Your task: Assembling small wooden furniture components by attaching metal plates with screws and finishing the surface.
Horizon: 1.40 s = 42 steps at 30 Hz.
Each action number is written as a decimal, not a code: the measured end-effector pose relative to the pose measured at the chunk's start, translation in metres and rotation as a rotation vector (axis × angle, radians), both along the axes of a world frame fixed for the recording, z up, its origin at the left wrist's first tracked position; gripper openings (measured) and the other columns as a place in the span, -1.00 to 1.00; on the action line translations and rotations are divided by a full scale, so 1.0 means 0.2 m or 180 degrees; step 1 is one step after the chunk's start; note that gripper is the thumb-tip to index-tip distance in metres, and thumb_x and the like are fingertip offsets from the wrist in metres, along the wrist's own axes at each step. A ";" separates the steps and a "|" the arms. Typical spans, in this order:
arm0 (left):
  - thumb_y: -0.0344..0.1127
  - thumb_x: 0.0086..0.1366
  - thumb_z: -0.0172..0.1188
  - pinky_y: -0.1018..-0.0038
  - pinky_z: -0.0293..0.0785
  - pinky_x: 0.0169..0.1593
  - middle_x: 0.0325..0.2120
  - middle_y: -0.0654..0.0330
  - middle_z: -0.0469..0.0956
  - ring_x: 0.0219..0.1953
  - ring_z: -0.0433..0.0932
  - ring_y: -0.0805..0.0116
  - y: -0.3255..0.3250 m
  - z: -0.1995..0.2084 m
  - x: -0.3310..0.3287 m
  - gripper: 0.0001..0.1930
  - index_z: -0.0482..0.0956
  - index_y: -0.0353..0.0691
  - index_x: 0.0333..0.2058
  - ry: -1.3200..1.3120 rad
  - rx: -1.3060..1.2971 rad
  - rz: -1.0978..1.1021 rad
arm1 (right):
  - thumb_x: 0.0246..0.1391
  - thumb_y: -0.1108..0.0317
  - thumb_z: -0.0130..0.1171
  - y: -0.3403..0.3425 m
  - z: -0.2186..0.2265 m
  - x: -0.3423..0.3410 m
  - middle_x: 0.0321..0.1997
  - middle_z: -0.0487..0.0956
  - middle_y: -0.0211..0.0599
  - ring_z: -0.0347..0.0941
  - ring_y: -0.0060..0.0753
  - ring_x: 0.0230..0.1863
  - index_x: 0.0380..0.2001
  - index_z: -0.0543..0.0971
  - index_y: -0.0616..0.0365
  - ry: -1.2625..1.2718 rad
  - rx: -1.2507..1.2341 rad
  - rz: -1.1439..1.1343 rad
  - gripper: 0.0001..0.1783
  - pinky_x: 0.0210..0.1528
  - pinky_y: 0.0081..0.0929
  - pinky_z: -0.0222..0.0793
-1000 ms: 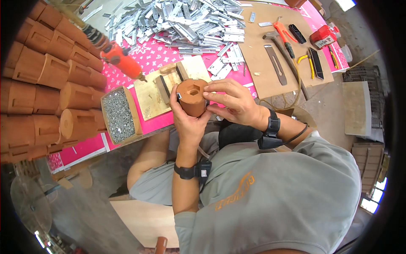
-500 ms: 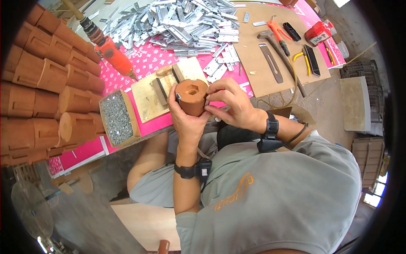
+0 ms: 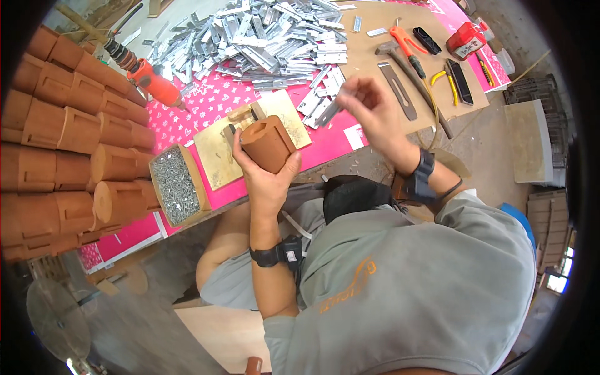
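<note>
My left hand (image 3: 267,187) is wrapped round a brown clay-coloured cylinder (image 3: 270,149), tilted, with a hexagonal recess in its top and a long slot down its side. My right hand (image 3: 375,115) is raised to the right of it, thumb and fingers pinched on a grey metal plate (image 3: 327,114) beside the loose plates on the table. Behind the cylinder lies a pale wooden board (image 3: 219,159) with upright blocks fixed on it. A shallow box of screws (image 3: 175,184) stands to the left of the board.
Brown cylinders (image 3: 75,134) are stacked at the left. A red power drill (image 3: 156,81) lies near a large heap of metal plates (image 3: 256,40). On brown cardboard at the right are a hammer (image 3: 412,78), yellow-handled pliers (image 3: 451,84) and a red bottle (image 3: 465,40).
My right hand has left the cylinder, moved up and right, and taken a metal plate. My left hand has tilted the cylinder, so its slotted side now shows.
</note>
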<state>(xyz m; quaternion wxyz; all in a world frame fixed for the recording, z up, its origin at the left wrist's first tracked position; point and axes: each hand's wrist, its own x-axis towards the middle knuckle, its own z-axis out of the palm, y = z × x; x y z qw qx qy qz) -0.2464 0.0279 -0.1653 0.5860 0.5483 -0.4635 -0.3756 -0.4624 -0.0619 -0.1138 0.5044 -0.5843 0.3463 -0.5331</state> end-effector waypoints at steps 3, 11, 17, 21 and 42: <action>-0.23 0.14 0.54 0.13 0.33 0.31 0.28 -0.27 0.20 0.29 0.33 -0.03 -0.03 -0.02 0.01 0.12 -0.16 -0.30 0.43 -0.0316 -0.0125 0.0142 | 0.26 0.44 0.29 -0.27 -0.14 -0.16 -0.25 0.63 -0.38 0.58 -0.53 -0.24 -0.08 0.53 0.23 0.0789 0.0521 -0.0330 -0.78 -0.15 -0.49 0.55; -0.14 0.26 0.43 0.10 0.19 0.37 0.28 -0.30 0.16 0.31 0.26 -0.04 -0.02 -0.01 0.02 -0.01 -0.06 -0.40 0.41 -0.0908 -0.0023 0.0584 | 0.12 0.24 0.38 -0.41 -0.28 -0.35 0.02 0.61 -0.12 0.56 -0.11 0.05 -0.05 0.65 0.09 0.3137 -0.1653 -0.1509 -0.66 0.12 -0.26 0.47; 0.00 0.26 0.40 -0.02 0.04 0.39 0.31 -0.25 0.17 0.31 0.17 -0.18 -0.04 0.05 0.08 -0.06 0.09 -0.35 0.41 -0.2145 0.0169 0.0847 | 0.12 0.22 0.34 -0.34 -0.14 -0.64 0.08 0.57 0.00 0.48 0.05 0.15 0.04 0.59 0.19 0.4549 -0.1054 -0.1484 -0.55 0.24 -0.18 0.39; 0.03 0.15 0.46 -0.06 0.06 0.36 0.30 -0.21 0.24 0.29 0.22 -0.21 -0.02 0.07 0.15 0.05 0.05 -0.32 0.43 -0.2276 0.0230 0.0580 | 0.07 0.21 0.37 -0.31 -0.14 -0.76 0.04 0.59 0.10 0.52 0.06 0.13 0.11 0.53 0.27 0.4346 -0.0256 -0.0953 -0.43 0.21 -0.18 0.42; -0.11 -0.19 0.72 0.17 0.47 0.22 0.19 -0.01 0.37 0.19 0.48 0.01 -0.02 -0.07 0.30 0.23 0.11 -0.17 0.42 -0.0727 -0.0201 -0.0307 | 0.38 0.37 0.12 -0.21 0.24 -0.34 -0.28 0.57 -0.51 0.41 -0.71 -0.36 0.18 0.49 0.13 0.1725 0.0665 0.0634 -0.65 -0.32 -0.61 0.36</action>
